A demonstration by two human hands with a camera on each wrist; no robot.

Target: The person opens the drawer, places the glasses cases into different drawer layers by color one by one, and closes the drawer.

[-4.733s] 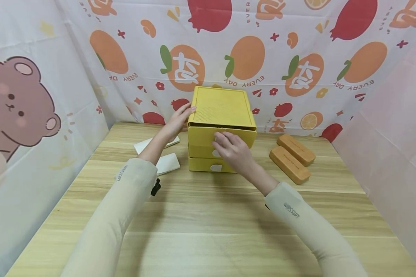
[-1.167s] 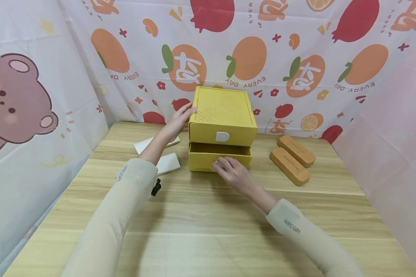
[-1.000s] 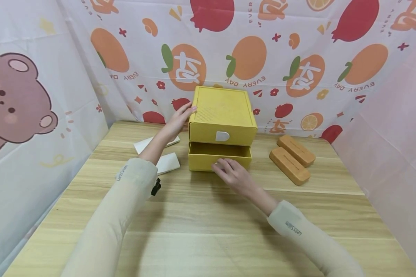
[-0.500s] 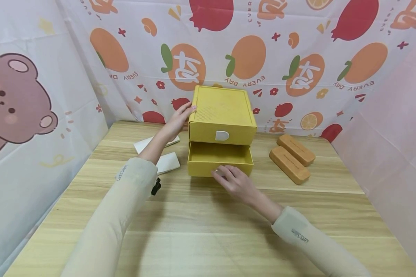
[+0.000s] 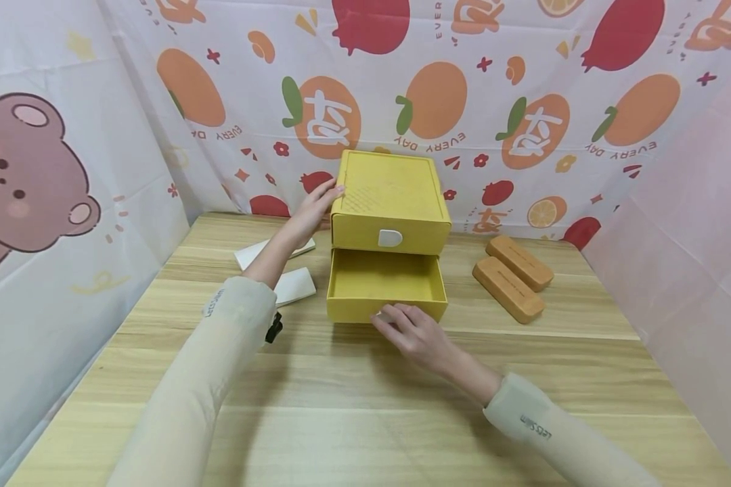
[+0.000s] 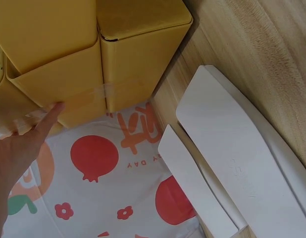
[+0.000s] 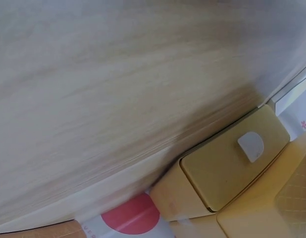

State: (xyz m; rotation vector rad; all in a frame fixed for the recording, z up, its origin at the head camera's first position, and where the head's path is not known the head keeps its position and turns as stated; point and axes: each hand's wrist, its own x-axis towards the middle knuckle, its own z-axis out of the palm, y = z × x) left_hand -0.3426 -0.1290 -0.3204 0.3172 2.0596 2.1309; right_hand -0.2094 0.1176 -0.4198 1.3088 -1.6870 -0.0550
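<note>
A yellow two-tier drawer box [image 5: 390, 186] stands near the back of the table. Its lower drawer [image 5: 386, 274] is pulled well out, and the inside shows bare. My right hand [image 5: 417, 338] grips the white tab handle [image 5: 382, 316] at the drawer's front, fingers curled over most of it. The upper drawer [image 5: 359, 232] is closed, with its own white tab in plain sight. My left hand [image 5: 309, 215] rests against the box's left side with fingers extended; in the left wrist view a fingertip [image 6: 58, 107] touches that yellow wall. A yellow drawer front [image 7: 227, 163] shows in the right wrist view, without the hand.
Two white flat cases [image 5: 295, 286] lie left of the box, partly behind the left forearm. On the right lie two orange-brown oblong cases [image 5: 508, 291], side by side. A fruit-print curtain [image 5: 231, 155] hangs close behind the box.
The upper drawer was slightly out, then closed. My right hand moved down to the lower drawer and drew it steadily toward me. My left hand has stayed on the box's side.
</note>
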